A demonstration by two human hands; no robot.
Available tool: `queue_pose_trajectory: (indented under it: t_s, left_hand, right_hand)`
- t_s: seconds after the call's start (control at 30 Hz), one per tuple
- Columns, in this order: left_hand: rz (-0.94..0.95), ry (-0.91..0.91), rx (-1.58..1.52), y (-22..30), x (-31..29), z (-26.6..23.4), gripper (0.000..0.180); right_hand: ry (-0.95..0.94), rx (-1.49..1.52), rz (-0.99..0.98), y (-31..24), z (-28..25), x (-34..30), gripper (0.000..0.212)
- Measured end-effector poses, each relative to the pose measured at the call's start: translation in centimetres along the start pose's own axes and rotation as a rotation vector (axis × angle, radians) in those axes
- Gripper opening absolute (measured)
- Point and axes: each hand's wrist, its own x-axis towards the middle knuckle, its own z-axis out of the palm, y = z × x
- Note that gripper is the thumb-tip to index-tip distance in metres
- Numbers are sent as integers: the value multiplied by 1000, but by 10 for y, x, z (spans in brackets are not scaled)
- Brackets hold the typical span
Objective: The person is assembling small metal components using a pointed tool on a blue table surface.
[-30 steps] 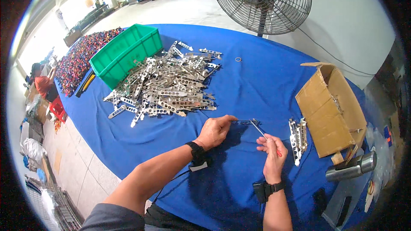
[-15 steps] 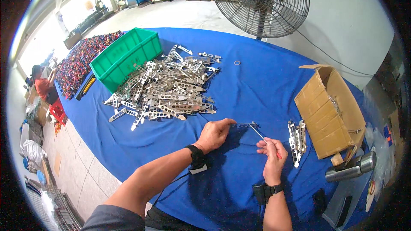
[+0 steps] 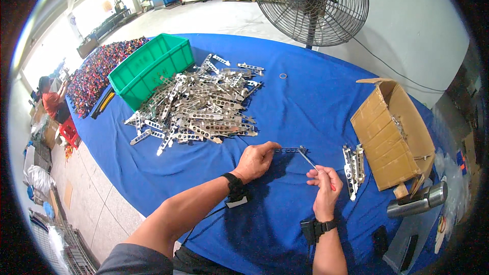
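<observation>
In my left hand (image 3: pixel 253 161), closed at its near end, is a slim perforated metal strip (image 3: pixel 289 149) held just over the blue cloth. My right hand (image 3: pixel 326 186) grips a screwdriver (image 3: pixel 308 161) with a thin metal shaft and a red handle end. The tool's tip meets the strip's far right end; exactly how it touches is too small to tell. To the right of that hand lies a small stack of similar strips (image 3: pixel 353 170). A large heap of metal strips (image 3: pixel 204 107) spreads out beyond my left hand.
A green crate (image 3: pixel 153 74) stands behind the heap, beside a pile of small multicoloured parts (image 3: pixel 97 79). On the right are an open cardboard box (image 3: pixel 382 135) and a steel flask (image 3: pixel 415 201). A big fan (image 3: pixel 310 0) stands past the table; a person (image 3: pixel 52 102) sits far left.
Both hands stay almost in place. The strip's right end and the screwdriver's tip have shifted very slightly.
</observation>
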Motion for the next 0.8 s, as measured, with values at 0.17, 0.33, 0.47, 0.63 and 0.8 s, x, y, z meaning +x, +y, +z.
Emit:
queue_pose_trajectory:
  t_s: [0.17,0.33,0.47,0.63,0.8]
  left_hand:
    - [27,16,2,-3,0,0,21]
    - [33,7,3,0,0,-1,21]
    - [2,1,-16,3,0,-1,22]
    - [-17,3,8,-3,1,1,21]
    - [-15,21,5,-1,2,2,22]
  right_hand:
    - [-57,12,6,-1,-2,0,20]
    - [-7,17,-9,-1,3,0,21]
    - [-45,-26,-15,2,0,2,21]
    - [-80,-2,-16,-1,2,-1,21]
    - [-85,-30,-8,3,-3,1,21]
